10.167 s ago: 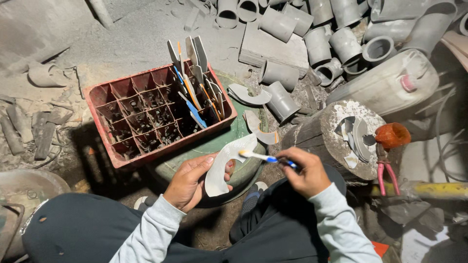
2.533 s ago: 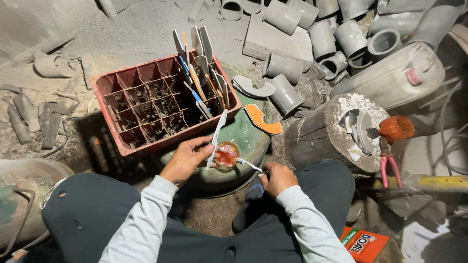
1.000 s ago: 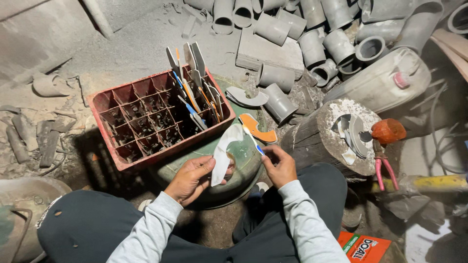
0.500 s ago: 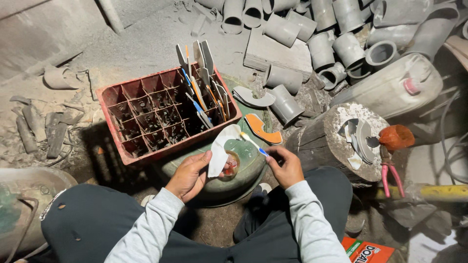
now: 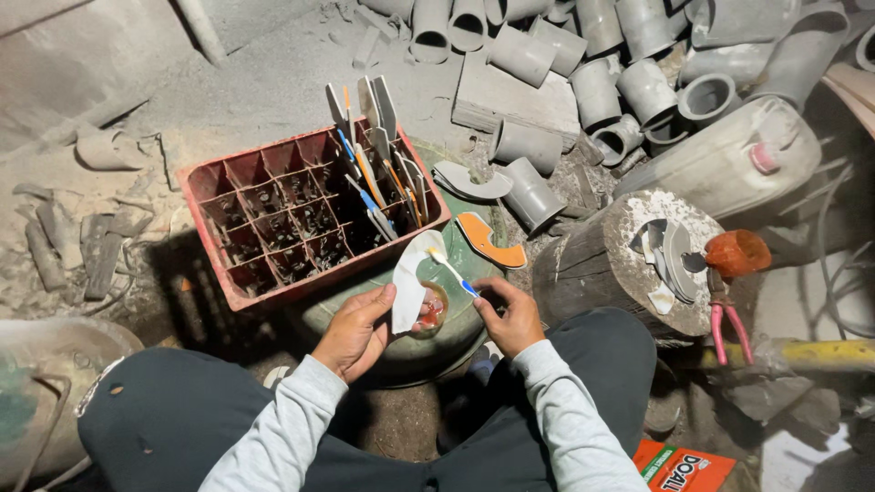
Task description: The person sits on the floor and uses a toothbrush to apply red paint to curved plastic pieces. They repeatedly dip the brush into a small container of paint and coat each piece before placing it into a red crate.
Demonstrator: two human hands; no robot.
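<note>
My left hand (image 5: 357, 330) grips a curved white piece cut from pipe (image 5: 410, 278), held upright over a small round tin of reddish paste (image 5: 432, 307). My right hand (image 5: 509, 312) holds a toothbrush with a blue handle (image 5: 453, 273), its bristle end touching the upper part of the white piece. Both hands hover above a green dome-shaped lid (image 5: 456, 314) between my knees. An orange-faced curved piece (image 5: 488, 240) lies on the green dome just past the hands.
A red plastic crate (image 5: 273, 228) with dividers holds several upright blades and brushes at its right end. Grey pipe sections (image 5: 602, 82) pile up behind. A wooden stump (image 5: 638, 264) at right carries cut pieces, an orange cup (image 5: 736, 253) and pink-handled pliers (image 5: 725, 323).
The white piece and toothbrush stay in my hands; the brush has shifted up along the piece since half a second ago. Earlier the brush dipped toward the reddish tin.
</note>
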